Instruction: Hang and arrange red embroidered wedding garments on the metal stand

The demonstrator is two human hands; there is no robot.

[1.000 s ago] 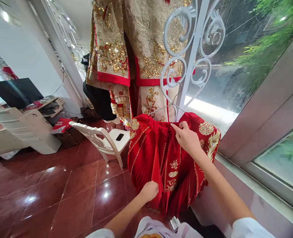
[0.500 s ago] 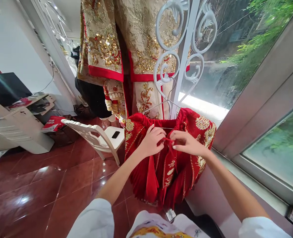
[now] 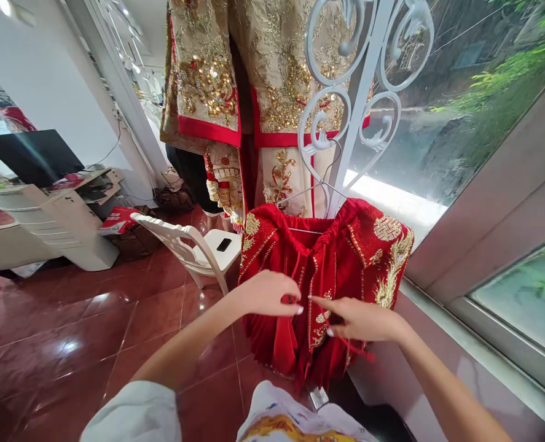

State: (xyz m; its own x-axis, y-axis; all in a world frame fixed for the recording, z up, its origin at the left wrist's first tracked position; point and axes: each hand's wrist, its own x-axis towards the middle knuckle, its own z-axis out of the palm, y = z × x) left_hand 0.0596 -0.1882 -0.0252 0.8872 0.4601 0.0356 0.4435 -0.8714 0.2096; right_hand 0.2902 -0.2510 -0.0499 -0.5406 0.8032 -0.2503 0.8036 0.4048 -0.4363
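A red skirt-like garment (image 3: 341, 261) with gold embroidery and a gathered waistband hangs on a thin wire hanger (image 3: 295, 196). A red drawstring (image 3: 298, 263) hangs loose from the waistband, and another length slants past my right hand, its end swinging out below. In front of the garment's left half is my left hand (image 3: 270, 291), fingers curved and thumb apart. Facing it, my right hand (image 3: 362, 316) has its index finger stretched out and its thumb spread below. Neither hand shows a firm grip on anything.
The hanger hooks on a white scrolled metal stand (image 3: 357, 104). Behind hangs a cream-and-gold beaded garment (image 3: 212, 80). Left are a white chair (image 3: 193, 245) with a phone (image 3: 223, 245) on its seat, and a desk with a monitor (image 3: 32, 156). A window ledge (image 3: 475, 350) runs along the right.
Both hands have come down from the waistband and moved apart, letting go of the drawstring they were pinching. Its knotted part is now undone and the cords hang separately. The view has shifted slightly left.
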